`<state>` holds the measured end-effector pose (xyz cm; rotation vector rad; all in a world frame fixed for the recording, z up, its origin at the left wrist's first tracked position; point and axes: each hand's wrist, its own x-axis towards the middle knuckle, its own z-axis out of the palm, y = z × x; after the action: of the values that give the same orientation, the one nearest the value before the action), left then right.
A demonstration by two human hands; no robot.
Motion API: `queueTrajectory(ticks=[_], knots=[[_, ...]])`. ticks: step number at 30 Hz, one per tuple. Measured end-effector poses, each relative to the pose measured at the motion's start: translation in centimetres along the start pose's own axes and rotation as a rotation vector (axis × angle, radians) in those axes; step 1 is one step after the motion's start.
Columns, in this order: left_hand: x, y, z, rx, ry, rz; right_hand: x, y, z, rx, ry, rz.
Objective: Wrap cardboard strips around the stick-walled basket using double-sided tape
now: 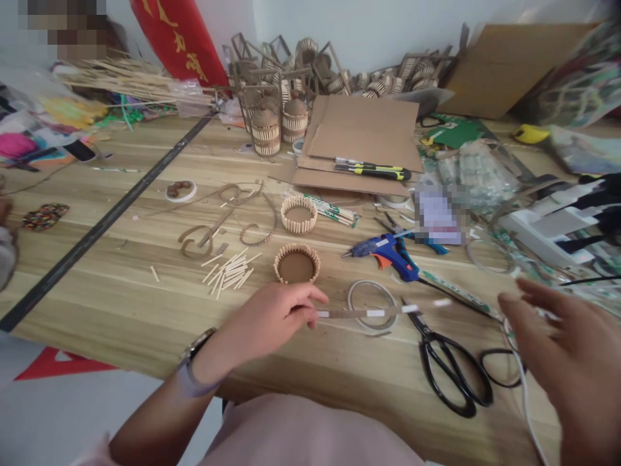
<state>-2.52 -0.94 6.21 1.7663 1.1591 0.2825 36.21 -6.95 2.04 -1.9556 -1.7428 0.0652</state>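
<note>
My left hand (274, 317), a watch on its wrist, pinches one end of a narrow brown strip (347, 314) with small white patches along it. The strip reaches rightward over a tape roll (356, 318). My right hand (570, 349), blurred, hovers at the right with fingers loosely apart; I see nothing in it. Between the hands lie black-handled scissors (449, 369). Just beyond my left hand stands a round base ringed with short wooden sticks (297, 264), and a similar stick ring (299, 215) is behind it. Loose wooden sticks (228, 272) lie to the left.
A blue glue gun (388, 252) and its cable lie right of centre. Utility knives (373, 169) rest on cardboard sheets (363, 129). Small wooden lanterns (266, 133) stand at the back. A black bar (121, 210) crosses the table's left side. Part of another person shows at far left.
</note>
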Motion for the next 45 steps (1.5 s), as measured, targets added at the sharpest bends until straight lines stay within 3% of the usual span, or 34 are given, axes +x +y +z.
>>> queueTrajectory(ticks=[1, 2, 3, 5, 6, 8, 15, 21, 26, 29, 31, 35, 41, 45], knots=[[0.5, 0.2, 0.6, 0.012, 0.015, 0.028, 0.4, -2.3, 0.4, -0.172, 0.144, 0.019], [0.9, 0.4, 1.2, 0.021, 0.022, 0.057, 0.6, -4.8, 0.9, -0.209, 0.183, -0.044], [1.4, 0.6, 1.8, 0.031, 0.032, 0.078, 0.8, -7.2, 1.6, -0.151, 0.140, -0.161], [2.1, 0.9, 2.7, 0.041, 0.035, 0.114, 0.9, -11.3, 3.0, 0.031, -0.040, -0.407], [2.3, 1.0, 3.0, 0.034, 0.039, 0.124, 0.9, -12.8, 3.7, 0.091, -0.189, -0.472], [2.6, 1.1, 3.4, -0.008, 0.051, 0.125, 0.9, -14.3, 4.6, 0.178, -0.343, -0.479], [2.9, 0.2, 4.1, -0.180, 0.113, 0.048, 1.9, -14.0, 4.6, 0.309, -0.448, -0.427], [2.8, -1.1, 4.8, -0.450, 0.104, 0.065, 2.2, -13.9, 4.3, 0.416, -0.536, -0.326], [2.8, -1.0, 4.5, -0.612, 0.288, 0.020, 2.4, -13.0, 4.1, 0.437, -0.481, -0.151], [2.9, -0.7, 4.7, -0.666, 0.207, -0.018, 2.5, -12.9, 4.1, 0.440, -0.457, -0.115], [3.0, -0.7, 5.1, -0.709, 0.150, -0.046, 2.4, -13.0, 4.2, 0.445, -0.464, -0.125], [3.1, -0.6, 5.9, -0.786, 0.153, -0.092, 2.1, -13.3, 4.6, 0.449, -0.475, -0.207], [3.1, -0.5, 6.4, -0.813, 0.145, -0.127, 1.4, -14.7, 5.6, 0.399, -0.378, -0.345], [3.0, -0.7, 6.8, -0.795, 0.133, -0.137, 0.9, -15.7, 6.0, 0.401, -0.371, -0.312]])
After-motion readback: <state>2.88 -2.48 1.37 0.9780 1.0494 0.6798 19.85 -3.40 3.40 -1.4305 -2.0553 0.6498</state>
